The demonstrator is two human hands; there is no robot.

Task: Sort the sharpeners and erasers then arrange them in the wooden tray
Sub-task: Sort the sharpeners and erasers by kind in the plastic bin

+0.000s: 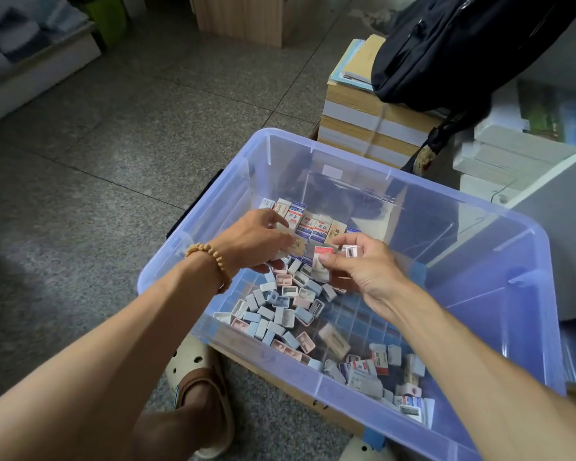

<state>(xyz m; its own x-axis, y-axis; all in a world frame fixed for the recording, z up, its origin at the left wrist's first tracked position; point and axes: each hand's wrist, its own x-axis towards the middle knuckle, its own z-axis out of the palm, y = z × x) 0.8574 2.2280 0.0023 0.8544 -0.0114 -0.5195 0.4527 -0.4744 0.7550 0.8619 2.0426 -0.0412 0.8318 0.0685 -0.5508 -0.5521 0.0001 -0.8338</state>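
erasers (308,224) stand rowed; pastel sharpeners (281,306) lie heaped nearer.

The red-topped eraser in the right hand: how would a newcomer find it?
Start at the clear blue plastic bin. Above its middle, the right hand pinches an eraser between thumb and fingers. Its sleeve has a red band on top, unlike the pastel sharpeners heaped beneath.

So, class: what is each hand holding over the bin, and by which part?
The right hand pinches a red-and-white eraser by its side, with a small sharpener at its fingertips. The left hand grips a beige eraser by one end.
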